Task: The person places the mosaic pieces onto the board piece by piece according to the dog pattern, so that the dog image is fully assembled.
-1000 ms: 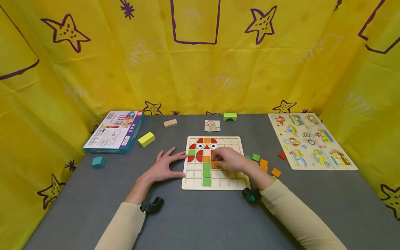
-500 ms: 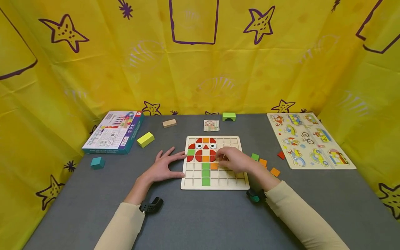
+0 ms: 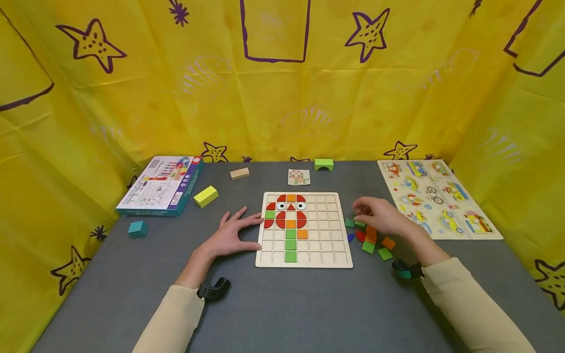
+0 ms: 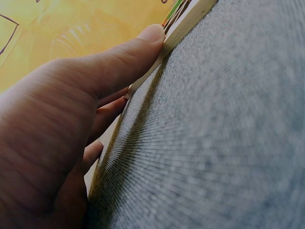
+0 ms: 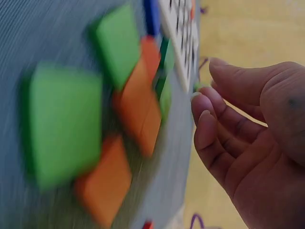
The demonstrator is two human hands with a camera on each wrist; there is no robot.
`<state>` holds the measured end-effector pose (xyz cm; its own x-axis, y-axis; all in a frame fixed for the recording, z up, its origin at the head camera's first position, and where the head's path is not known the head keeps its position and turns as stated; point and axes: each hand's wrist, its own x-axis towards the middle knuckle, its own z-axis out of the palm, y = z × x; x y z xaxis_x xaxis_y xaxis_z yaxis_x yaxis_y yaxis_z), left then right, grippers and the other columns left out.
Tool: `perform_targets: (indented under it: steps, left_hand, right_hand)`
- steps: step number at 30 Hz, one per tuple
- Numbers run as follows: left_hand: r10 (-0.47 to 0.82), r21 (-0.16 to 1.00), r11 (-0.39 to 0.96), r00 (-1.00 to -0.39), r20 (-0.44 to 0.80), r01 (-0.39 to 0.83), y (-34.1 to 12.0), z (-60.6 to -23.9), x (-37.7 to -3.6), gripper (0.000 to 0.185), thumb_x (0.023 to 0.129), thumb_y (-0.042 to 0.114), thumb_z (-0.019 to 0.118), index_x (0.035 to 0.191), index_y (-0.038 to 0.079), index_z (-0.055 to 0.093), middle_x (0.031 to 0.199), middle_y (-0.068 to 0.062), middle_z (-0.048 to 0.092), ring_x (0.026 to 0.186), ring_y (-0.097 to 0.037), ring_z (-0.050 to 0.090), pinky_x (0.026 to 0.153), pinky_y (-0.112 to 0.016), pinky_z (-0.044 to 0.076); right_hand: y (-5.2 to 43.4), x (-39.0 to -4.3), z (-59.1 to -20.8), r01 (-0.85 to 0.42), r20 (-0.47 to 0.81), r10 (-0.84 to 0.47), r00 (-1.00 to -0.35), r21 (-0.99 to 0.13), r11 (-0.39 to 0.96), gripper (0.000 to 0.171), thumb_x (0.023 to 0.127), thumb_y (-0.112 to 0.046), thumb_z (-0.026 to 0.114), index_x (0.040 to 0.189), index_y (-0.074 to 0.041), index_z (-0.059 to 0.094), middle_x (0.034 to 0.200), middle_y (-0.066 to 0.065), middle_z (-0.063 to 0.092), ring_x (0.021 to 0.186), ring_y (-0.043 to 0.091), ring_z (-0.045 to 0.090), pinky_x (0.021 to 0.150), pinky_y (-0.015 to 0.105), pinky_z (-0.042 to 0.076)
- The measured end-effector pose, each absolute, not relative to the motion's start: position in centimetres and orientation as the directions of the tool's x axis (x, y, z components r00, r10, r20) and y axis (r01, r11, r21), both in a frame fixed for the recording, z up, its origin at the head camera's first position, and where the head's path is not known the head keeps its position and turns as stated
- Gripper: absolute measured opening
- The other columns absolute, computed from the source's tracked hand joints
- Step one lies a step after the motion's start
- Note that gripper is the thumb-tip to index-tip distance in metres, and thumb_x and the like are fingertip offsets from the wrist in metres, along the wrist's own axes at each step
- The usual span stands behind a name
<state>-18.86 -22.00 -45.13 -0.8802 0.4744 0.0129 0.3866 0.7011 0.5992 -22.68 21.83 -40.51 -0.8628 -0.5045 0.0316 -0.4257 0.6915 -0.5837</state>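
In the head view a pale wooden grid board [image 3: 326,240] lies on the table, with red, green and orange tiles and two eye tiles set in its left and middle columns. My left hand [image 3: 230,239] rests against the board's left edge, thumb and fingers spread. In the left wrist view its thumb [image 4: 128,57] touches the board's rim. My right hand [image 3: 383,216] hovers over a loose pile of tiles right of the board, with nothing between its bent fingers. Green tiles [image 5: 66,124] and orange tiles [image 5: 107,183] lie below it in the right wrist view, blurred.
A small picture card [image 3: 299,177] and a green arch block [image 3: 324,164] stand behind the board. To the left are a yellow block [image 3: 206,196], a wooden block [image 3: 240,173], a teal block [image 3: 138,229] and a box [image 3: 154,191]. A picture puzzle board [image 3: 441,196] lies right.
My right hand has let go of an orange tile in the grid, then moved right, off the board and over the loose tiles. The left hand stays at the board's edge.
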Motion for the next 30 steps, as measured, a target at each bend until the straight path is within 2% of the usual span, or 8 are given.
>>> perform_targets:
  steps: [7, 13, 20, 26, 30]
  left_hand:
    - [0.472, 0.600, 0.704, -0.882, 0.006, 0.381, -21.9, -45.2, -18.8, 0.076, 0.083, 0.049, 0.080, 0.148, 0.019, 0.055, 0.159, 0.000, 0.040, 0.152, -0.036, 0.009, 0.115, -0.064, -0.008]
    - [0.471, 0.602, 0.703, -0.882, 0.007, 0.379, -22.0, -45.2, -18.8, 0.075, 0.084, 0.050, 0.080, 0.148, 0.019, 0.055, 0.159, 0.001, 0.040, 0.152, -0.036, 0.009, 0.115, -0.064, -0.009]
    - [0.477, 0.594, 0.706, -0.879, 0.004, 0.385, -21.9, -45.3, -18.9, 0.076, 0.083, 0.052, 0.079, 0.148, 0.021, 0.054, 0.159, 0.002, 0.039, 0.153, -0.036, 0.008, 0.115, -0.063, -0.009]
    - [0.472, 0.598, 0.706, -0.881, 0.003, 0.380, -21.9, -45.3, -18.9, 0.076, 0.083, 0.052, 0.079, 0.148, 0.021, 0.055, 0.159, 0.001, 0.040, 0.152, -0.036, 0.008, 0.114, -0.064, -0.009]
    - [0.470, 0.597, 0.707, -0.883, 0.004, 0.379, -22.0, -45.3, -18.9, 0.076, 0.083, 0.052, 0.079, 0.149, 0.021, 0.054, 0.159, 0.001, 0.039, 0.152, -0.037, 0.008, 0.114, -0.064, -0.009]
  right_hand:
    - [24.7, -22.0, -40.5, -0.370, -0.041, -0.470, -0.882, -0.558, 0.743, 0.026, 0.094, -0.013, 0.073, 0.114, 0.004, 0.066, 0.099, 0.007, 0.067, 0.089, 0.024, 0.063, 0.081, 0.045, 0.053]
    - [25.3, -21.4, -41.2, -0.400, -0.077, -0.518, -0.852, -0.543, 0.738, 0.027, 0.091, -0.019, 0.077, 0.107, 0.000, 0.068, 0.092, 0.002, 0.064, 0.081, 0.016, 0.059, 0.074, 0.038, 0.051]
    - [25.0, -21.0, -41.7, -0.361, -0.071, -0.479, -0.875, -0.563, 0.743, 0.020, 0.093, -0.013, 0.075, 0.104, -0.002, 0.063, 0.087, 0.001, 0.061, 0.075, 0.016, 0.054, 0.068, 0.033, 0.048]
    - [25.1, -21.0, -41.2, -0.362, -0.050, -0.472, -0.880, -0.573, 0.735, 0.007, 0.096, -0.006, 0.068, 0.101, -0.005, 0.064, 0.085, 0.000, 0.062, 0.073, 0.016, 0.055, 0.065, 0.032, 0.049]
    - [24.5, -21.1, -40.5, -0.367, -0.037, -0.481, -0.876, -0.594, 0.715, 0.006, 0.096, -0.005, 0.068, 0.101, -0.007, 0.064, 0.086, 0.000, 0.062, 0.074, 0.017, 0.057, 0.065, 0.032, 0.050]
